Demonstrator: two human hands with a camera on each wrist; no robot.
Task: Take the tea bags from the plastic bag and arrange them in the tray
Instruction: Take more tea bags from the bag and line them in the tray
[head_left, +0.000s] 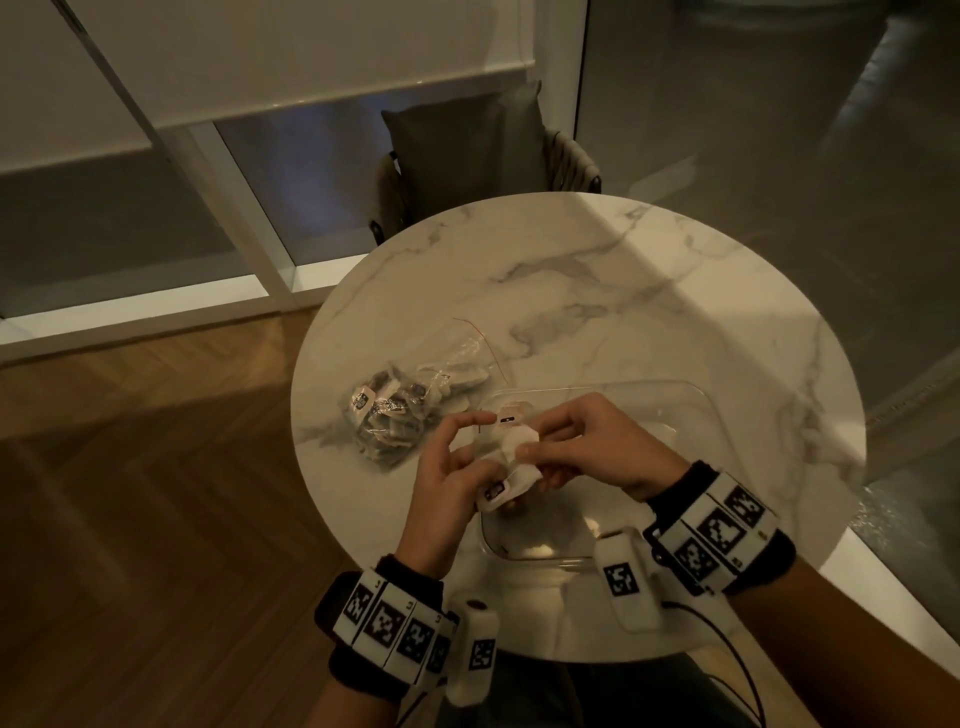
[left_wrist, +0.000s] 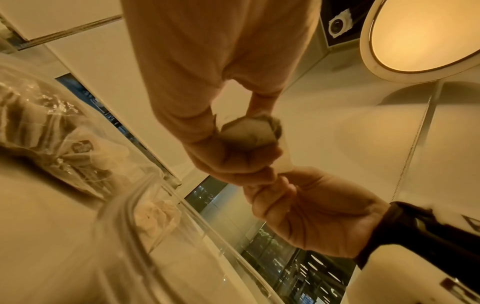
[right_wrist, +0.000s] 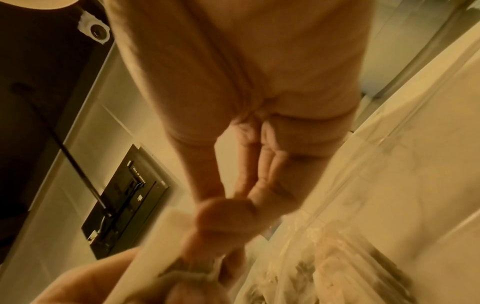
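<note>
Both hands up over the tray (head_left: 675, 395), working a small clump of tea bags (head_left: 511, 449) between them. My left hand (head_left: 447, 467) has them pinched low w/ thumb and curled fingers, index lifted off; my right hand (head_left: 587, 447) pinches the top edge, thumb on the paper. A tag (head_left: 496, 491) hangs under my left palm. The bags are light, soft, thin paper, prob. tear easy, and strings tangle, so I'd grip by the paper edge or the tag, not squeeze the middle. The plastic bag (head_left: 395, 410) lies just left of the tray on the table (head_left: 623, 270), still full of bags, mouth toward the far side. Tray is clear, so its rim is hard to trace; something pale sits in its near-left corner but I can't tell if it's a bag or glare. How many bags I'm holding: can't tell, hands cover them. Right wrist view is blurred, no help.
</note>
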